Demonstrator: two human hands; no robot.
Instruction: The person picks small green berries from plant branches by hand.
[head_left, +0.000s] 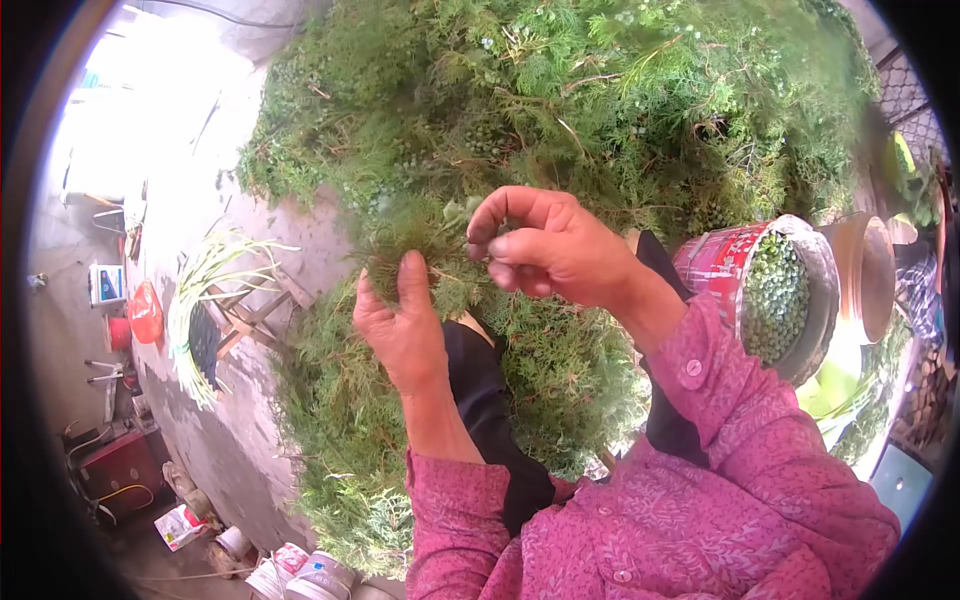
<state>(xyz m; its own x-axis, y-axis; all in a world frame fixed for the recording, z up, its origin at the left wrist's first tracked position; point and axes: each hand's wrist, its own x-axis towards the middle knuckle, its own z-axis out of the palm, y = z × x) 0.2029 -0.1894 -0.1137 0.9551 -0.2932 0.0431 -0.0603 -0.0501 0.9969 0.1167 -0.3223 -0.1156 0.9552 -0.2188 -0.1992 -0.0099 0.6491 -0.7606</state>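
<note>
A sprig (385, 236) of feathery green is held up in front of the wearer, between the heaps of branches. The left hand (402, 335) grips its base between thumb and fingers. The right hand (565, 245) is beside the sprig's right edge, fingers curled and thumb drawn in close to the forefinger; whether this grip pinches any green cannot be told.

The sprig is probably very light, with soft, springy tips and a stiffer stem, perhaps a little prickly but hardly slippery. Thin side shoots would likely snap or shed if squeezed, so the woody base looks the best place to take hold. The round green berries (775, 300) look small and firm, likely to roll if spilled.

The berries fill much of a red and white bucket (716, 258), tilted in this view, on the right. Its side carries print, too distorted and worn-looking to read. At the far left, a white tub (106, 285) has a blue label, its words too small to make out. At lower left, a white and red packet (180, 527) is printed too, also unreadable. No brand can be named.
</note>
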